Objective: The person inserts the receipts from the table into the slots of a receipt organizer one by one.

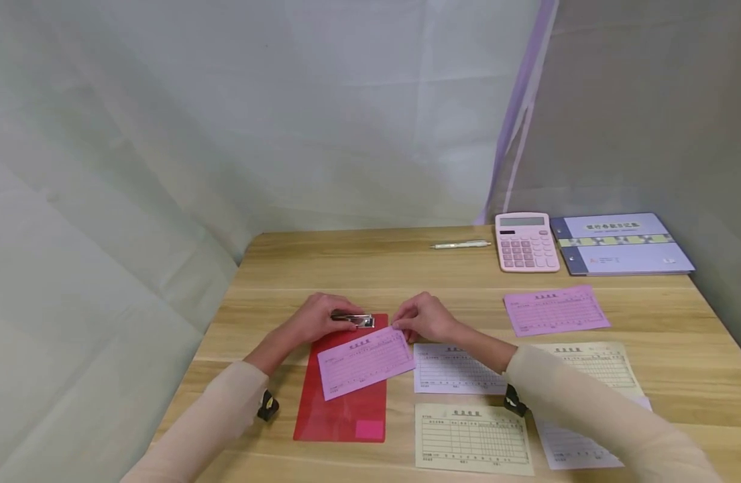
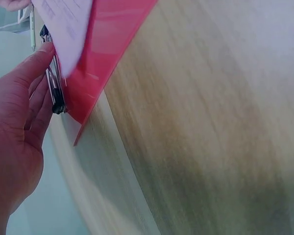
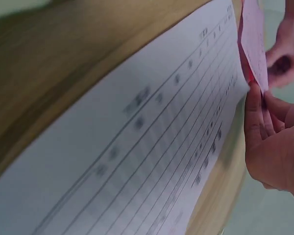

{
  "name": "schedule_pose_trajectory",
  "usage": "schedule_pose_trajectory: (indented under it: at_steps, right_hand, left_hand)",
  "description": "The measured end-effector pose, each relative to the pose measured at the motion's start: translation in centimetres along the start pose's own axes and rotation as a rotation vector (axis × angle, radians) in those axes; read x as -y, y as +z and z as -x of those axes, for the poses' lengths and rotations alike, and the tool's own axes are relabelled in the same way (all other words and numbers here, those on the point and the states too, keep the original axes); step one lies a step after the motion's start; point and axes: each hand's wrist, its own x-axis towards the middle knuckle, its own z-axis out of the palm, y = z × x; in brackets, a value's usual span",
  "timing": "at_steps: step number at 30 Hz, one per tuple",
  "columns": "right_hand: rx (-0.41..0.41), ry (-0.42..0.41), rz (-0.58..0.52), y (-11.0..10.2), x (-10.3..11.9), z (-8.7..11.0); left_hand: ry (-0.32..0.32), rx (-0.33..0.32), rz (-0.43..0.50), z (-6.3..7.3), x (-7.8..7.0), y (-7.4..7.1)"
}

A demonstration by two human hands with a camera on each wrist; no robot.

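Observation:
A red clipboard lies on the table with its metal clip at the far end. My left hand grips that clip; the left wrist view shows the thumb on one side of the clip and the fingers on the other. Over the board lies a pink-purple receipt slip, tilted, its right end past the board's edge. Thumb and fingers of my right hand pinch the slip's upper right corner. In the right wrist view the pinched slip stands nearly edge-on.
Right of the board lie a white-lilac form, a cream form and more slips partly under the right sleeve. Another purple slip is farther back. A pen, pink calculator and ledger book line the back.

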Motion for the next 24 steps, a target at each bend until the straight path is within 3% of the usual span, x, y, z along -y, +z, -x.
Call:
schedule_pose_trajectory:
  at_steps: [8,14,20,24]
  right_hand:
    - [-0.022,0.004,0.014,1.5,0.4,-0.8]
    - [-0.007,0.027,0.047,1.4,0.7,-0.9]
    - [0.014,0.074,0.014,1.6,1.0,-1.0]
    - [0.005,0.094,0.009,1.9,1.1,-1.5]
  left_hand:
    - [0.056,-0.015,-0.003,0.0,0.1,0.2]
    - [0.048,-0.011,-0.012,-0.1,0.0,0.0]
    - [0.048,-0.002,-0.006,-0.1,0.1,0.1]
    - [0.081,-0.013,-0.009,-0.1,0.3,0.1]
